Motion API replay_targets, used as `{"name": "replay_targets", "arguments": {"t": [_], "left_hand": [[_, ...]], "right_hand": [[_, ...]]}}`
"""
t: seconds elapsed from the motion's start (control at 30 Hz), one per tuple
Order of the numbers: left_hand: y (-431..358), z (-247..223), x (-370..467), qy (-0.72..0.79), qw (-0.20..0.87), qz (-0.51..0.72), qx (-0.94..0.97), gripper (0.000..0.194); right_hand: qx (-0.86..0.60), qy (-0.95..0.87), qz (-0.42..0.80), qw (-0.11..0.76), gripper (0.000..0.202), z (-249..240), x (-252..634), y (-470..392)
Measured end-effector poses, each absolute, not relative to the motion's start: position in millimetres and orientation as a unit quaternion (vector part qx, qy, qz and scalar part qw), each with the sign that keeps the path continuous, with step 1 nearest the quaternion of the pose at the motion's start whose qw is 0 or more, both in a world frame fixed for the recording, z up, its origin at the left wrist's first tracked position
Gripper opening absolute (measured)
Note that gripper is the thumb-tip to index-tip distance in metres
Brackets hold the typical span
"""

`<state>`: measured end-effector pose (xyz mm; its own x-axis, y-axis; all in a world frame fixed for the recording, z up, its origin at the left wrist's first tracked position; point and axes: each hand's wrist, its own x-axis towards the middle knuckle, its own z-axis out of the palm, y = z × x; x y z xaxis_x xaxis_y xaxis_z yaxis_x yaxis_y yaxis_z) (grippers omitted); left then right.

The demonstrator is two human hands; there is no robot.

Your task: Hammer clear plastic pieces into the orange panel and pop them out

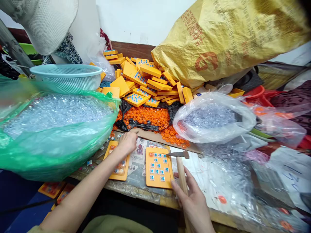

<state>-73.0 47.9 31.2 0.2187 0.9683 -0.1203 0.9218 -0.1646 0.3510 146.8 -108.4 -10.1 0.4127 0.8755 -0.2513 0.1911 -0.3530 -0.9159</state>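
Observation:
My right hand (194,200) grips the wooden handle of a hammer (182,176). Its narrow metal head lies over the right edge of a yellow panel (156,184), and my fingers are near that edge. Rows of small blue-and-white switch-like pieces sit on this panel, with one orange piece at its top left corner. My left hand (128,142) is closed above the worktable, just in front of the orange rings (145,116); what its fingertips hold, if anything, is hidden. Under my left forearm lies a second yellow panel (123,174) carrying orange, clear-topped pieces.
Many yellow panels (145,81) are heaped at the back. A green bag (60,145) of clear plastic pieces stands left, before a blue basket (68,74). At right are a white bag (211,119) of clear pieces and a large yellow sack (218,42).

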Motion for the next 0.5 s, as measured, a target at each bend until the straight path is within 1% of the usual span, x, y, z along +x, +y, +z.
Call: {"name": "replay_targets", "arguments": {"t": [0.1,0.23,0.3,0.37,0.43,0.5], "left_hand": [[40,33,-65,0.595,0.171,0.082,0.781,0.03],[11,32,-45,0.51,0.201,0.189,0.815,0.041],[0,27,-35,0.476,0.213,0.219,0.825,0.045],[-7,19,-28,0.48,0.208,0.217,0.824,0.047],[-9,10,-24,0.498,0.205,0.225,0.812,0.049],[-10,4,-23,0.512,0.216,0.244,0.795,0.05]], "right_hand": [[-0.703,-0.374,0.423,0.432,0.082,-17,144,-111],[-0.7,-0.381,0.42,0.434,0.081,-17,144,-112],[-0.708,-0.395,0.382,0.443,0.072,-13,144,-112],[-0.707,-0.438,0.318,0.455,0.06,-6,143,-111],[-0.678,-0.512,0.261,0.459,0.048,1,142,-110],[-0.632,-0.59,0.22,0.452,0.041,8,142,-108]]}}
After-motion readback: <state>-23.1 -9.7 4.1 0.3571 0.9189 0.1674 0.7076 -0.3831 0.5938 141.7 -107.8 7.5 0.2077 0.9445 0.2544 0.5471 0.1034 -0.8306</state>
